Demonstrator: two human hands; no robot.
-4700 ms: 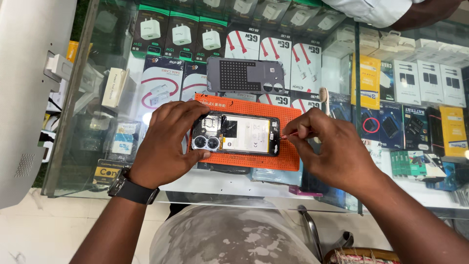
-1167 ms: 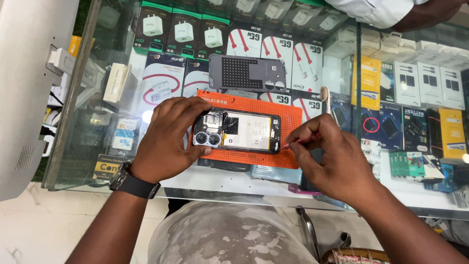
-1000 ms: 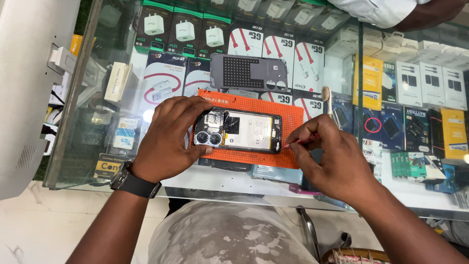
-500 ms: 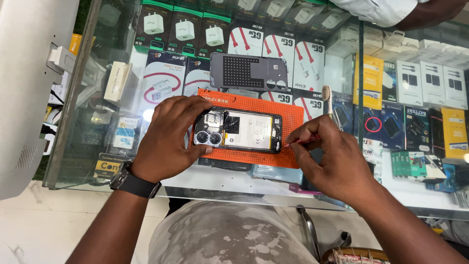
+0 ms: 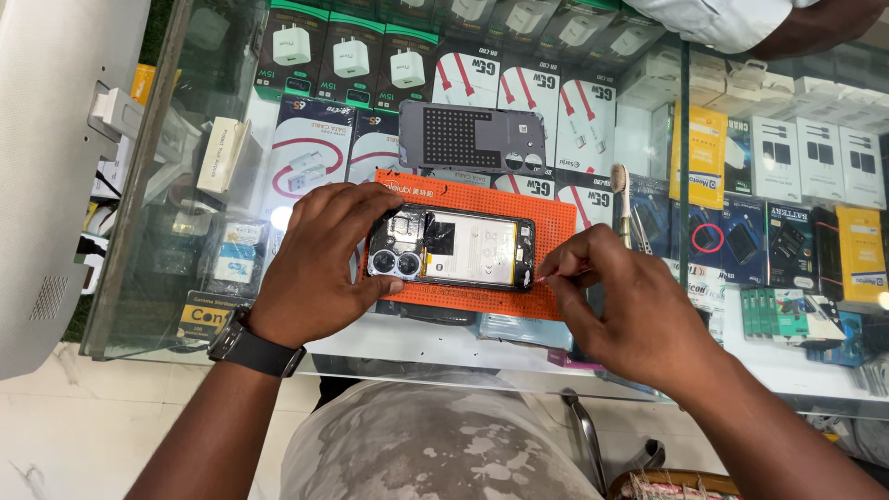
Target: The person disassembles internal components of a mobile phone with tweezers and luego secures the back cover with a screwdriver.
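Orange mat (image 5: 556, 222) bare right of opened phone (image 5: 451, 248) — back cover (image 5: 470, 139) blocks beyond.

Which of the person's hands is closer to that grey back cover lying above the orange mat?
Left. The left hand sits just below the grey back cover, holding the opened phone; the right hand is lower, off right.

Bright orange work mat (image 5: 556, 222) with a grid of tiny dots, centre frame. The opened phone (image 5: 451, 248) on it is black-rimmed, pale yellowish-white battery inside, silver camera rings. Just above sits a grey back cover (image 5: 472, 139) with black dot pattern. Black wristwatch (image 5: 252, 349), lower left.
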